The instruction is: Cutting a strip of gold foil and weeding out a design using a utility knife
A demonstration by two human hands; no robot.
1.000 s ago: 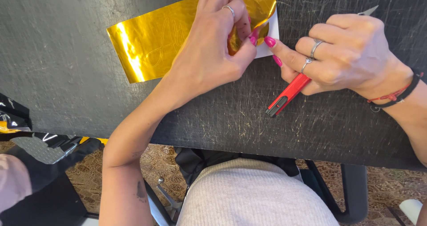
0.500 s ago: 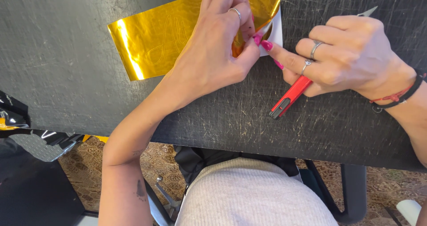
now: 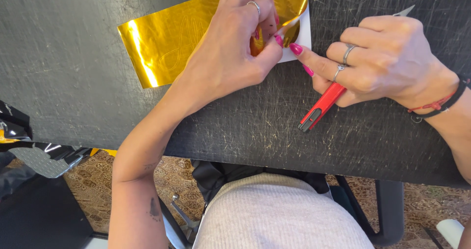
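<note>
L hand (image 3: 230,53) pinches the peeling edge of gold foil sheet (image 3: 167,43), flat on black bench (image 3: 73,97). R hand (image 3: 387,58), fingers curled round red craft knife (image 3: 321,107), index fingertip on sheet's white backing (image 3: 301,36).

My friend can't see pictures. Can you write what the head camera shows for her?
Two hands work a shiny gold foil sheet on a scratched black table. The left hand pinches the foil's corner where it lifts off white backing, while the right hand holds a red craft knife.
</note>
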